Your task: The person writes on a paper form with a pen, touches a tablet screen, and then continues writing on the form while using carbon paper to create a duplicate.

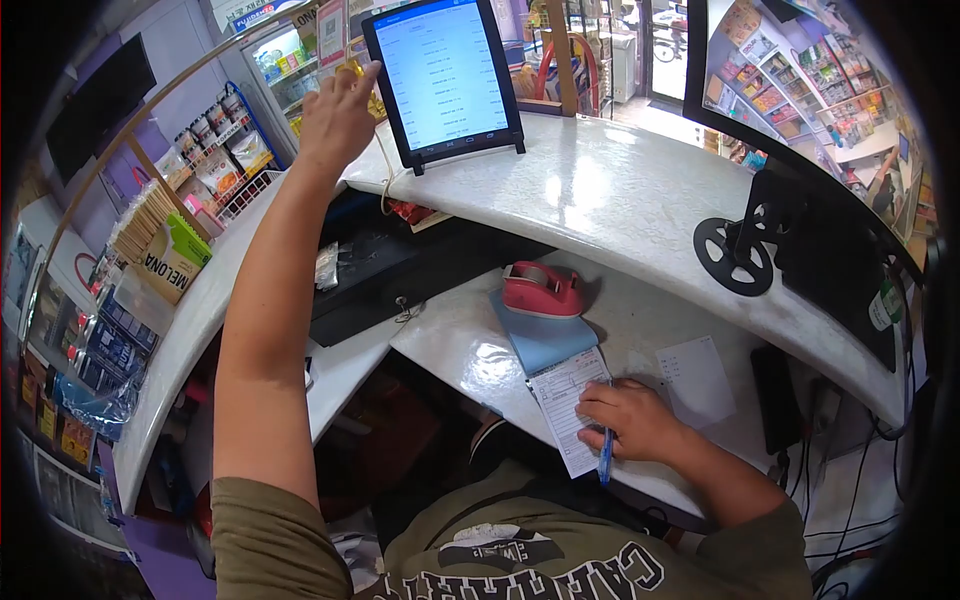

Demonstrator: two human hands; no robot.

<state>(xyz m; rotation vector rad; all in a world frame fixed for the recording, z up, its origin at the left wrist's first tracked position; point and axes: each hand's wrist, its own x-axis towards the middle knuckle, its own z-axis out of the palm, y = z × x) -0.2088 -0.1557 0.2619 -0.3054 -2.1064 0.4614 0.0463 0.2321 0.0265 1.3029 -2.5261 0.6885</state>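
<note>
My left hand is raised at the left edge of the tablet, with fingers apart and one fingertip at the frame. The tablet stands tilted on the upper counter, its lit screen showing a list in rows. Lower down, my right hand is closed around a blue pen, which points toward me. That hand rests on the right side of a notepad with printed lines and some handwriting. The pad's blue cover is folded back, and a red tape dispenser sits on its far end.
A loose written sheet lies right of the pad. A monitor stands at the right on a round black base. The white counter curves around me. A green Melona box and packets stand left. Cables hang at lower right.
</note>
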